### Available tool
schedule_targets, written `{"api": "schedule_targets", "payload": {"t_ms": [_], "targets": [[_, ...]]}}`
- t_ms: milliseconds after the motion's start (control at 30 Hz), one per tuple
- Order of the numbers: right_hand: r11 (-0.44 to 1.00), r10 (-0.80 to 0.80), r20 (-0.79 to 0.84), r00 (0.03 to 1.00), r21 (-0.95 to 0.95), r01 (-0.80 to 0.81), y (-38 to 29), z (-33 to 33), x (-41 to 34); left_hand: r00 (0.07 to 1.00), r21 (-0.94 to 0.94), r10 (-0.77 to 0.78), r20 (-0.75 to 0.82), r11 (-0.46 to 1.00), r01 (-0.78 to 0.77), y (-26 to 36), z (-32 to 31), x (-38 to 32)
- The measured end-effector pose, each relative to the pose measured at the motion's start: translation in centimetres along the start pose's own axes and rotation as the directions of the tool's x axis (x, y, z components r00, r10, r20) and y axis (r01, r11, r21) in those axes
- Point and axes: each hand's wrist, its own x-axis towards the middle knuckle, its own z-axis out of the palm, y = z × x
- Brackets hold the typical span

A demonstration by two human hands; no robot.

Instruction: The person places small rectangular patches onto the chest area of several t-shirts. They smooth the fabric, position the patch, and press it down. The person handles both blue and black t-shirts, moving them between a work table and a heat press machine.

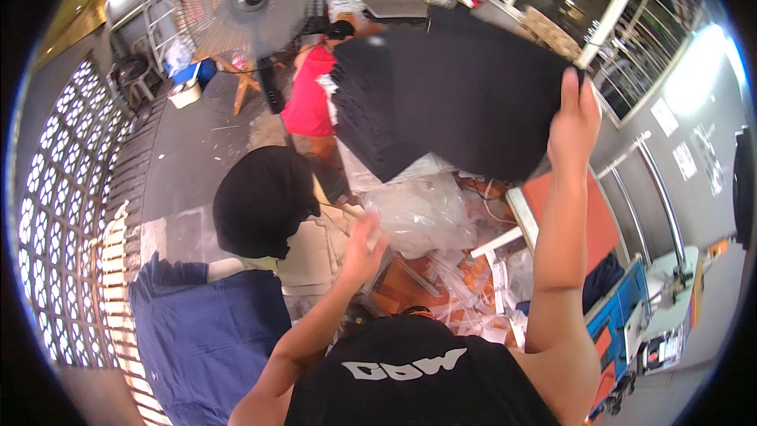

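Observation:
My right hand (573, 118) grips the right edge of a large sheet of black fabric (467, 94), held up at arm's length. The fabric's left part lies over, or merges with, more black cloth (369, 124) with a ragged edge; I cannot tell where one ends. My left hand (362, 248) is blurred, its fingers apart, with no held thing plainly visible. It is near a tan board (310, 248) and a clear plastic bag (414, 213). Black cloth (263, 201) is draped just left of it, and dark blue fabric (213, 331) hangs lower left.
A pedestal fan (251, 0) stands at upper left. Beyond the fabric is another person in a red top (310, 92). Plastic and paper scraps (455, 284) litter the floor. At right are a red-orange panel (568, 219), metal rails (656, 189) and a blue frame (624, 313).

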Motion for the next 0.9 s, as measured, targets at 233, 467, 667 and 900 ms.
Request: {"api": "schedule_targets", "payload": {"t_ms": [233,467,667,900], "targets": [[0.731,0.643,-0.017,0.766,0.312,-0.607,6.7,-17.8,-20.7,0.649,0.153,-0.342,0.680,0.931,0.331,10.3,7.0,4.6],[0.431,0.895,-0.126,0.428,0.493,-0.756,9.1,-30.7,-34.3,0.141,-0.131,0.016,0.990,0.487,0.863,4.2,16.0,-3.8],[0.272,0.886,0.116,0.448,0.654,-0.706,9.8,-31.9,-36.0,-0.125,0.119,-0.043,0.991,-0.123,0.985,-4.9,25.9,-10.4],[0.107,0.760,0.298,0.577,0.819,-0.564,4.9,-34.2,-35.4,-0.069,0.022,0.051,0.996,0.622,0.783,3.3,30.4,-9.0]]}}
